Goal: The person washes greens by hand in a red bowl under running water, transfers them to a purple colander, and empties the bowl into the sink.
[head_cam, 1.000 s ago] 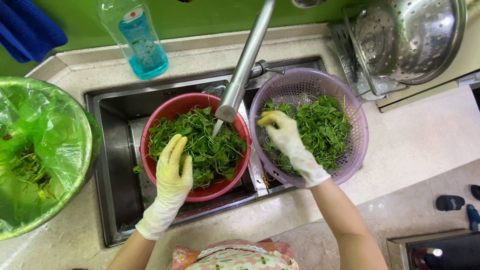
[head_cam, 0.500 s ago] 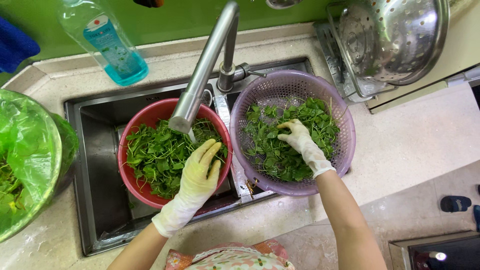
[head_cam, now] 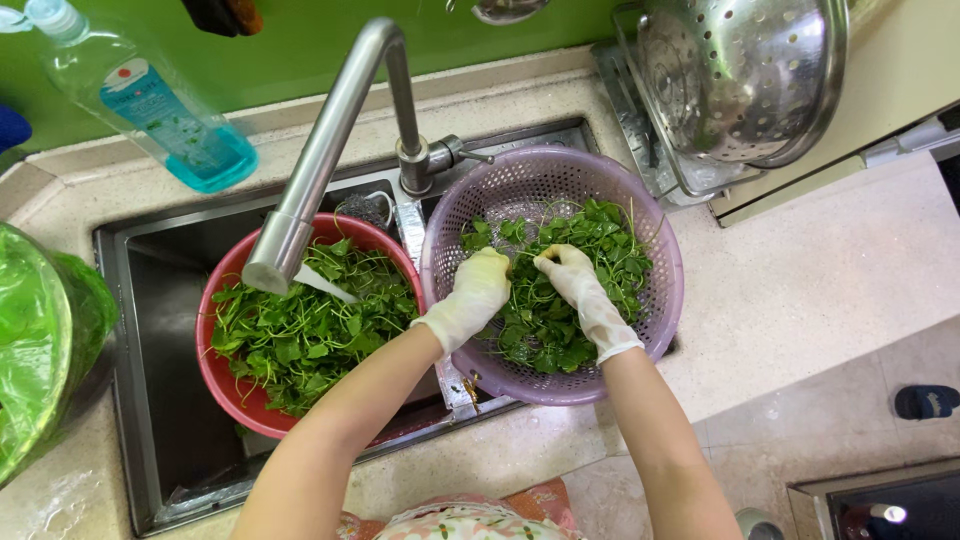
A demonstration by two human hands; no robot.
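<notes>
While both hands [head_cam: 520,285] press greens [head_cam: 560,300], basket [head_cam: 660,270] surrounds them.

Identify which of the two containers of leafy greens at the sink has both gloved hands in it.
The purple perforated basket on the right: left hand and right hand rest on its greens. The red basin under the faucet has no hand in it.

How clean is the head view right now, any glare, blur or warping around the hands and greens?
Head view: sharp and evenly lit on both gloved hands, left hand and right hand, in the purple basket; bright glare on the faucet and steel colander; wide-angle bending toward the edges; soft shadows only.
</notes>
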